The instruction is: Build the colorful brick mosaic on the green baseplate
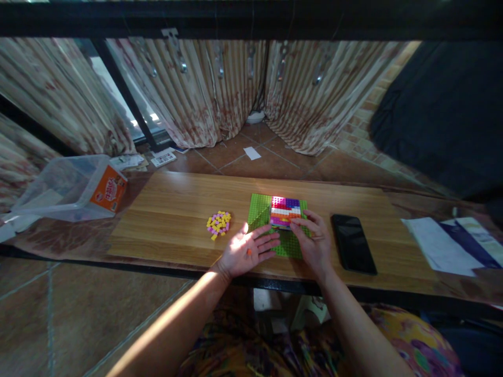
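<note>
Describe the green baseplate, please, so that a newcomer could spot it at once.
Find the long wooden board. On it, between the pile of small yellow and pink bricks and the black phone, lies the green baseplate. Unlike both, it is studded and carries a multicoloured brick block.

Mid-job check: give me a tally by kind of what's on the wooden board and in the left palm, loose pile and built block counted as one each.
Green baseplate: 1
Multicoloured brick block: 1
Loose brick pile: 1
Orange piece in left hand: 1
Black phone: 1
Total: 5
</note>
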Tool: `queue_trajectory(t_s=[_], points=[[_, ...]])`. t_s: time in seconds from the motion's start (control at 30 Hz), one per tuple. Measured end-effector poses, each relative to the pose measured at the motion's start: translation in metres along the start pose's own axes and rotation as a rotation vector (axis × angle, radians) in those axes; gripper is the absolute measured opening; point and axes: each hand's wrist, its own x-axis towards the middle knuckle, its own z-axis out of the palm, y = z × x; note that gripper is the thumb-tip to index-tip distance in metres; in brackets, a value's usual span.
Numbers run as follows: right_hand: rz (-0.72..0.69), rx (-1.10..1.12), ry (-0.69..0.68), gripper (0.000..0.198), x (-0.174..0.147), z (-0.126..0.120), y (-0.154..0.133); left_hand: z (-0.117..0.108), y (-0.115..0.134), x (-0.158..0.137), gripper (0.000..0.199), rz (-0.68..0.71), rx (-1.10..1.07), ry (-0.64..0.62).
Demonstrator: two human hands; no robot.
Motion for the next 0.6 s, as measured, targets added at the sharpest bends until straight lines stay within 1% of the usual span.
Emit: queue_trajectory(t_s=[0.2,0.33,0.43,0.6], points=[[0.206,0.277,0.013,0.017,-0.0015,0.0037,-0.0024,0.0002,0.0003,-0.0003,0.065,-0.004,-0.011,-0.021],[0.278,0.423,0.031,0.014,-0.0008,0.0057,-0.0027,0.0007,0.0005,0.0001,0.066,-0.010,-0.002,-0.018],[0.296,0.448,0.040,0.014,0.0004,0.0066,-0.0003,0.0001,0.0008,0.0003,0.066,-0.009,-0.002,-0.021],[0.300,0.411,0.040,0.014,0.0018,0.0067,0.0006,-0.0007,0.0004,-0.0003,0.066,-0.002,-0.011,-0.035]])
